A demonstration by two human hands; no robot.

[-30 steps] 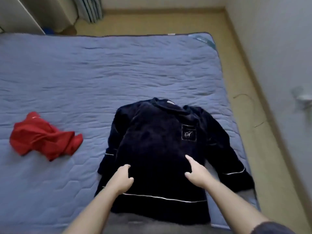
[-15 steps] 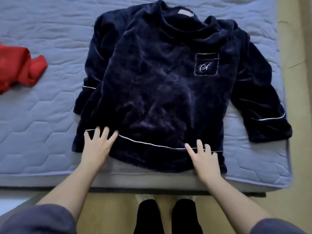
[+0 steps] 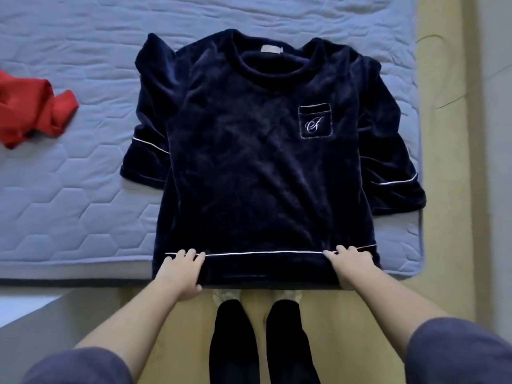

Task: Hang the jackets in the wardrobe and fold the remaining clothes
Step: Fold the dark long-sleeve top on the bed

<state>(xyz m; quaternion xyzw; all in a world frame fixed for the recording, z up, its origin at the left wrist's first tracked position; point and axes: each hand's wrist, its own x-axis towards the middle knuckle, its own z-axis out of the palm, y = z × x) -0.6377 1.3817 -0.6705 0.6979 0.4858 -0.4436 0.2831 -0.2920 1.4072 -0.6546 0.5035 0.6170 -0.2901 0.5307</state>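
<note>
One navy velvet top [image 3: 249, 167] lies flat and face up on the bed [image 3: 69, 189], collar toward the far side; it sits nearer the near right corner than the left, and its hem [image 3: 263, 268] hangs just over the near edge. Both grips are on that hem band, well apart, one near each lower corner of the body. The left hand [image 3: 180, 273] holds it with fingers curled over the top as far as the white piping [image 3: 263, 253] and the thumb at the band's lower edge; the right hand [image 3: 352, 266] holds it the same way from above, though its thumb is not clearly seen. The whole garment stretches away from the hands toward the far side. A small chest pocket [image 3: 315, 121] with a stitched monogram faces up on the person's right; each sleeve lies angled down beside the body, the right sleeve [image 3: 393, 167] reaching the bed's right edge. A crumpled red garment [image 3: 33, 109] lies well apart, toward the left edge; below the near edge, dark trouser legs [image 3: 235, 342] stand on the pale floor [image 3: 448, 245].
</note>
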